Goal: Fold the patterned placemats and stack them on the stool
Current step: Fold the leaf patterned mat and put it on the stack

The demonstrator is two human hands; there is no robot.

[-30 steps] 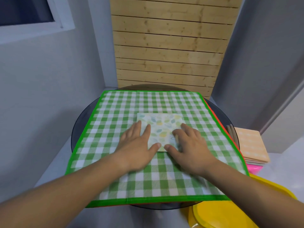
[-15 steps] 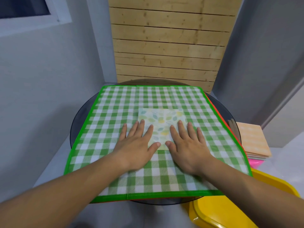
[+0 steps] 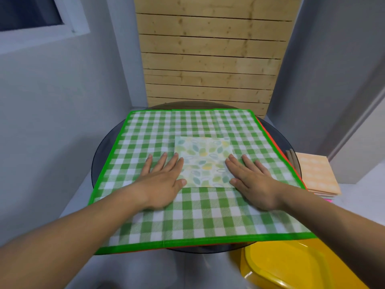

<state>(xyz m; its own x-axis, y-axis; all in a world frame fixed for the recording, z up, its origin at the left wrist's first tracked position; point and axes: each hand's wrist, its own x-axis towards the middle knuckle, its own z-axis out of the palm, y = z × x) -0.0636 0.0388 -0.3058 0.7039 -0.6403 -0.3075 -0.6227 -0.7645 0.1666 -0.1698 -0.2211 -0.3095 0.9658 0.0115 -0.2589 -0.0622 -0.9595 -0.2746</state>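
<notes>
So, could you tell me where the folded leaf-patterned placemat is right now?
In the head view the placemat lies near the centre of the green checked cloth, between the left hand and the right hand.

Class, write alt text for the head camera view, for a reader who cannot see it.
A left hand and a right hand lie flat at either edge of a folded leaf-patterned placemat on a green checked cloth over a round dark table. To the right, folded orange placemats are stacked on a pink stool.
</notes>
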